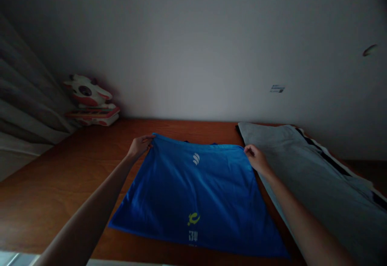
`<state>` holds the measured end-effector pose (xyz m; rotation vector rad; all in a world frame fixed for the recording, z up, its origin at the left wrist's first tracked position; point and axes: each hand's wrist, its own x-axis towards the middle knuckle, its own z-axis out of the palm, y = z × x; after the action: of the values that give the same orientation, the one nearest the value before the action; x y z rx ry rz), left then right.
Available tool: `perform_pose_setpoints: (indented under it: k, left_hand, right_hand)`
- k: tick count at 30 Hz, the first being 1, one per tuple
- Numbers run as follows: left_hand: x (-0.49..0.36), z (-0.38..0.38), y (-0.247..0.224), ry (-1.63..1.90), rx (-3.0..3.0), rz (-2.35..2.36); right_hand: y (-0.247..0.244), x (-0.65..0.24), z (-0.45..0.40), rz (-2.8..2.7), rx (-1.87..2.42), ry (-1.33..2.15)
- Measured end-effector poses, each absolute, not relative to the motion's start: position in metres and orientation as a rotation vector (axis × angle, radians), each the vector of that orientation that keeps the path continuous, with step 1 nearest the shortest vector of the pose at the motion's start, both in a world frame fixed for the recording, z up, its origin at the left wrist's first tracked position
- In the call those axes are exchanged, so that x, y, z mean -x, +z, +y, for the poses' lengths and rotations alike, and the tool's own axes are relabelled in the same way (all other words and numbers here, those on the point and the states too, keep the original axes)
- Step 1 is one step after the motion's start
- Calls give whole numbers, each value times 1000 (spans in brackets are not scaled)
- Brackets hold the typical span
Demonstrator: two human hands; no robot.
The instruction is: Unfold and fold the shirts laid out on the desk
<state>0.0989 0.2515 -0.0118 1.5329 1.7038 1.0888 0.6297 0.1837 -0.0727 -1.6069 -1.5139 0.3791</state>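
Note:
A blue cloth garment (181, 189), which looks like a shirt, is spread on the wooden surface in front of me. It bears a white mark near its far edge and a yellow-green logo with white characters lower down. My left hand (140, 145) pinches its far left corner. My right hand (255, 156) pinches the far right corner with curled fingers. Between the two hands the far edge is pulled nearly straight, with soft folds running down the middle. Small dark bits show just behind that edge.
Grey clothing (308, 177) with dark and white edges lies in a stack on the right. A cow-shaped toy keyboard (93, 104) stands at the back left, by a curtain (27, 96). The wooden surface (60, 177) meets a pale wall (193, 56) with a small label (277, 89).

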Motion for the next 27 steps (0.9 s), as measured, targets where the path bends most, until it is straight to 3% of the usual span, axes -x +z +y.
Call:
perform_pose_setpoints:
  k: [10,15,20,27]
  left_hand:
    - [-126,243,-18,1011,-1793,1806]
    - [-127,145,-47,676,-2567,1565]
    - [-94,67,-70,403,-2757,1556]
    - [-65,37,-65,246,-2843,1585]
  right_hand:
    - [-71,-607,200,-1430,1683,191]
    - [-72,-576,117,-1831,1514,18]
    - [-89,-557,23,-2077,1652,21]
    - [-93,-572,-6,-2208,1771,4]
